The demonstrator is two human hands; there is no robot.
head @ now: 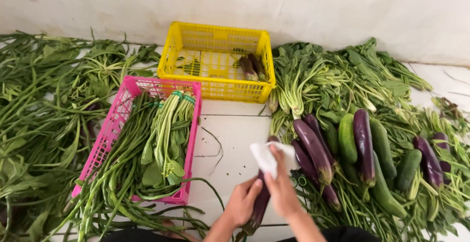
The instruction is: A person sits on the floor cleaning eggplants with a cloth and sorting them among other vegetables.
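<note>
White tiled floor against a pale wall: left hand (242, 203) grips an eggplant (258, 207) low on its body, right hand (283, 188) pinches a white cloth (267, 156) against its upper part, wiping step apparently underway; next likely needs rotating it, pink crate (115, 124) left.

The light is bright, soft and even, with only weak shadows under the vegetables. The white wall (342, 7) at 12 o'clock looks a little pale. Focus is sharp, edges slightly bent.
</note>
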